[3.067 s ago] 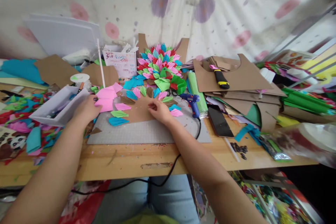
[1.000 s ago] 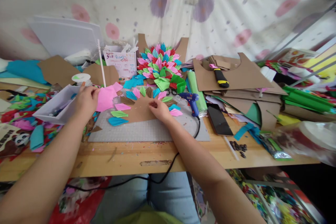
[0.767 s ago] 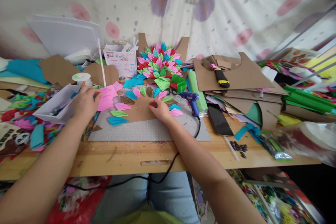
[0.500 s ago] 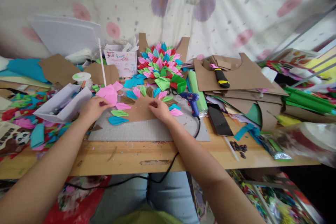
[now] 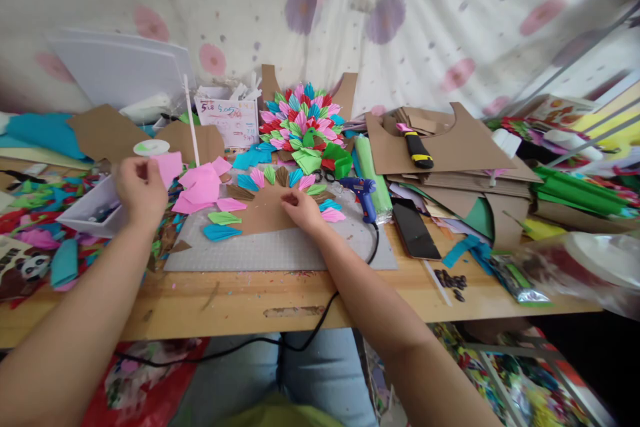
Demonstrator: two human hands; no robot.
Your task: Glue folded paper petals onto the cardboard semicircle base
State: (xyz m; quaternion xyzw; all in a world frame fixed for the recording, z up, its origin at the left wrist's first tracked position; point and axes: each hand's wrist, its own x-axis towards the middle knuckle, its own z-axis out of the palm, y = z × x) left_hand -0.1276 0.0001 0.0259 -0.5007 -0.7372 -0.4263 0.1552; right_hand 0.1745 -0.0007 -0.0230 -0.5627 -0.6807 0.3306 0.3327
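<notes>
My left hand (image 5: 141, 192) is raised above the white bin's right end, its fingers closed on a piece of pink crepe paper (image 5: 169, 167). To its right, more pink crepe paper (image 5: 197, 185) lies loosely piled beside the mat. My right hand (image 5: 303, 209) rests at the brown cardboard piece (image 5: 265, 212), thumb and fingers pressed together; whatever may be between them is hidden. Pleated paper petals in pink, blue, green and brown fan around the cardboard's edge, such as a blue petal (image 5: 221, 233) at its lower left. The cardboard lies on a grey cutting mat (image 5: 280, 257).
A blue glue gun (image 5: 364, 195) stands right of the mat, its black cord crossing the table edge. Nearby lie a phone (image 5: 416, 228) and stacked cardboard with a yellow-black cutter (image 5: 418, 150). A white bin (image 5: 90, 213) sits left; a petal-covered piece (image 5: 303, 117) leans behind.
My left hand reached in to the pink pile, then drew back up and left with a pink piece. My right hand has stayed at the cardboard.
</notes>
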